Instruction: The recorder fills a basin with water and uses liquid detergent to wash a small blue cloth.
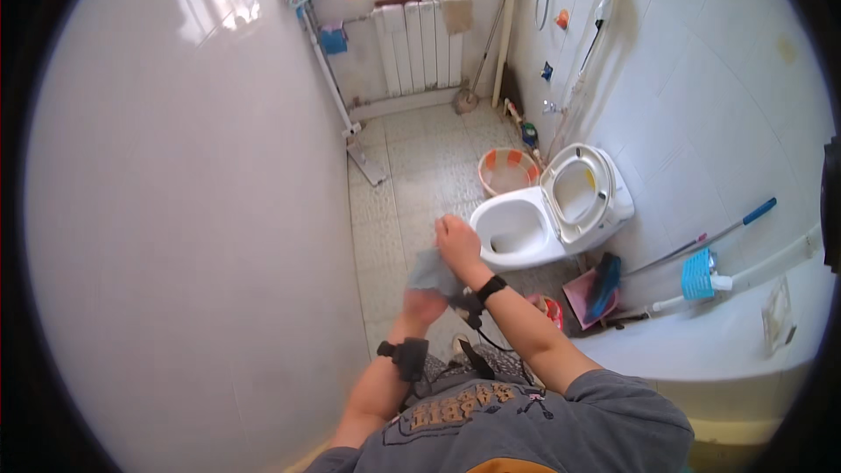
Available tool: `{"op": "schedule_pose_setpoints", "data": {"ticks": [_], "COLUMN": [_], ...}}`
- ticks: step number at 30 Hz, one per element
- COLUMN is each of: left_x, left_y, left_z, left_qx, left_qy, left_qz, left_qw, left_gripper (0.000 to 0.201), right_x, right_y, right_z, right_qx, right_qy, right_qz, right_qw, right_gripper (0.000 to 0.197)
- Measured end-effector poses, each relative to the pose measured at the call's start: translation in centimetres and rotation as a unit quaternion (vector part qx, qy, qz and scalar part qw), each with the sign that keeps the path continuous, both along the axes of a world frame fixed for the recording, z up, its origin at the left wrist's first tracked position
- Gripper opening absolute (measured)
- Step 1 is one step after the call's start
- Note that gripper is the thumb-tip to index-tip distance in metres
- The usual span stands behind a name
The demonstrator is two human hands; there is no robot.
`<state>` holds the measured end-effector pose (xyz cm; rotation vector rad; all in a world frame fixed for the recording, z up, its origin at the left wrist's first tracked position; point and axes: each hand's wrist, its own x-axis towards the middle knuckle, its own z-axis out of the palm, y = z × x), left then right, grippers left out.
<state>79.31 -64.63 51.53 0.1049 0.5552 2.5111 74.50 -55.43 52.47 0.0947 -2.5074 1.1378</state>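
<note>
Grey cloth (432, 270) bunched between both hands: left hand (424, 305) closed on near end, right hand (457, 241) clenched on far end. White toilet (517, 228) just right, lid up.

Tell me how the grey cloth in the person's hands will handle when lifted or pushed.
The grey cloth is bunched and sagging between the left hand and right hand, so it is probably floppy and will drape rather than hold shape. Both hands carry it with a loose grip, which suggests it is light. Pushed, it would likely crumple, not slide or roll.
</note>
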Motion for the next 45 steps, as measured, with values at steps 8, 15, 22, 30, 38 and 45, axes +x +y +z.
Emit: {"op": "schedule_pose_setpoints", "data": {"ticks": [8, 15, 22, 30, 38, 45], "left_x": [-18.9, -36.3, -50.1, -61.6, -71.3, -77.5], "left_y": [0.2, 1.0, 4.2, 10.3, 21.6, 31.5], "left_z": [-4.0, -0.9, 1.7, 1.6, 1.1, 0.7], "left_qx": [0.005, 0.037, 0.106, 0.102, 0.131, 0.116], "left_qy": [-0.019, -0.080, -0.067, -0.104, -0.085, -0.084], "left_qz": [0.067, 0.036, -0.206, -0.277, -0.301, -0.324], "left_qw": [0.998, 0.995, 0.970, 0.950, 0.941, 0.935], "left_gripper": [0.046, 0.041, 0.054, 0.085, 0.085, 0.046], "right_x": [-16.2, -29.4, -45.4, -50.3, -59.0, -66.2], "right_y": [0.4, -1.5, 11.1, 16.8, 27.2, 29.3], "right_z": [-2.5, -1.2, -0.1, 0.7, -0.2, 1.0], "right_qx": [0.074, 0.096, -0.159, -0.688, -0.642, -0.003], "right_qy": [-0.056, -0.001, 0.014, 0.010, 0.186, 0.163], "right_qz": [-0.017, -0.083, -0.240, -0.114, -0.229, -0.214], "right_qw": [0.996, 0.992, 0.958, 0.717, 0.708, 0.963], "right_gripper": [0.021, 0.019, 0.020, 0.015, 0.009, 0.013]}}
